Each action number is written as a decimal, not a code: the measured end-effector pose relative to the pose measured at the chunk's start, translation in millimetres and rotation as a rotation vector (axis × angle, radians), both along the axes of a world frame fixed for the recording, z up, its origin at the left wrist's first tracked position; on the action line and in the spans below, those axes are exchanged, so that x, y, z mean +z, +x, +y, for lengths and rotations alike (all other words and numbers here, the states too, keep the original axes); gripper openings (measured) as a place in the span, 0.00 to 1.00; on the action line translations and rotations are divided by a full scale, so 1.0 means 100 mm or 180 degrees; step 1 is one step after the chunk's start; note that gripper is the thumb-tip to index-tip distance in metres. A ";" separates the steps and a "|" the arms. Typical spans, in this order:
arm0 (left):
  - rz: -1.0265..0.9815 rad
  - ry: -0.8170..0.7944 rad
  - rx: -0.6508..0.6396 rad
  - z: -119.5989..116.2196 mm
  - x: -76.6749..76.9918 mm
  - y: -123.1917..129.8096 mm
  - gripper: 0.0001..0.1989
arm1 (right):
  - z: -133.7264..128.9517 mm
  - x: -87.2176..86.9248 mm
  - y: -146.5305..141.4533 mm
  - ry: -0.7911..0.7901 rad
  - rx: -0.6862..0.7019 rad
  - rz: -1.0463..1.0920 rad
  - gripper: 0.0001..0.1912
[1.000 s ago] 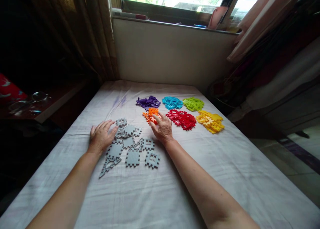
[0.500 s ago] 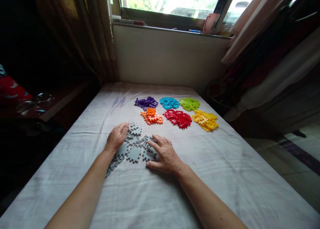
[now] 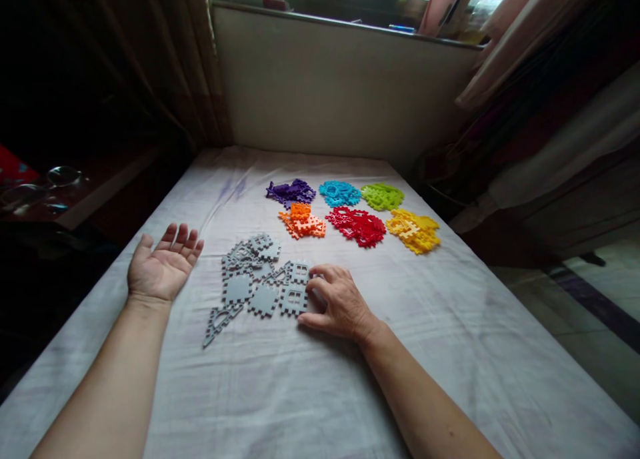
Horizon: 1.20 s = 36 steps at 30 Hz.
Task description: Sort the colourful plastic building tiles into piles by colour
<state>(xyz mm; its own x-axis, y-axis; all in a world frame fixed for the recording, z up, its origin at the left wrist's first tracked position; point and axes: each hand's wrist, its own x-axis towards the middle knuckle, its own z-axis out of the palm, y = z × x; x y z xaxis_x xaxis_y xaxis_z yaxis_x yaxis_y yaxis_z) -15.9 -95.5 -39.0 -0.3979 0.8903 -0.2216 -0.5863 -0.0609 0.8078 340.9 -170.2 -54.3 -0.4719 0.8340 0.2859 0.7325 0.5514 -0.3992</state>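
Grey interlocking plastic tiles (image 3: 237,289) lie spread in a loose group on the cloth-covered table. Some are plain squares, some have window cut-outs, and a triangular grey frame piece (image 3: 220,320) sits at the near left. To the left of the group, my left hand (image 3: 163,265) is turned palm up, fingers stretched, with nothing in it. My right hand (image 3: 335,302) rests at the group's right edge, fingers apart and slightly curled, its fingertips beside a grey window tile (image 3: 294,300). Whether they touch that tile I cannot tell.
Behind the grey tiles are piles of purple (image 3: 291,193), blue (image 3: 340,193), green (image 3: 383,196), orange (image 3: 303,223), red (image 3: 357,227) and yellow pieces (image 3: 413,231). A pair of glasses (image 3: 64,176) lies on a dark side table. A windowsill (image 3: 340,22) runs beyond the wall.
My left hand has lifted off the grey tiles, moved left and turned palm up. My right hand has shifted slightly right, uncovering the window tiles. The view has tilted down.
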 end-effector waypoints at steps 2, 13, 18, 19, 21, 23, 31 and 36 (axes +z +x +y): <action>0.0022 0.0015 -0.0051 0.00 -0.01 0.01 0.13 | -0.01 -0.01 -0.04 0.0000 -0.0018 0.0016 0.24; -0.0500 -0.0038 0.0145 0.00 0.05 0.10 0.16 | 0.07 -0.10 0.12 0.0358 -0.0451 0.0214 0.17; -0.0497 -0.0075 0.0161 0.00 0.09 0.13 0.15 | 0.22 -0.23 0.36 0.0537 -0.1821 0.0234 0.17; -0.0500 -0.0090 0.0169 0.00 0.09 0.13 0.15 | 0.24 -0.25 0.39 0.0509 -0.1970 0.0197 0.18; -0.0519 -0.0112 0.0201 0.00 0.10 0.15 0.16 | 0.27 -0.28 0.42 0.0432 -0.2147 0.0111 0.18; -0.0557 -0.0128 0.0220 0.00 0.11 0.15 0.16 | 0.28 -0.30 0.43 0.0353 -0.2231 0.0037 0.18; -0.0561 -0.0121 0.0198 0.00 0.12 0.17 0.16 | 0.24 -0.25 0.25 0.0565 -0.1826 0.0018 0.24; -0.0597 -0.0133 0.0167 0.00 0.12 0.17 0.16 | 0.17 -0.20 -0.06 0.0575 -0.0655 -0.0124 0.26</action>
<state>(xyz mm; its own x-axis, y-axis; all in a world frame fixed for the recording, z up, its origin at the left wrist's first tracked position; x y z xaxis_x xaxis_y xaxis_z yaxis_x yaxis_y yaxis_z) 0.8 -95.3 -26.7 -0.3918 0.8579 -0.3324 -0.7236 -0.0642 0.6873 334.5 -152.9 -74.4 -0.3114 0.8506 0.4238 0.8494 0.4491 -0.2773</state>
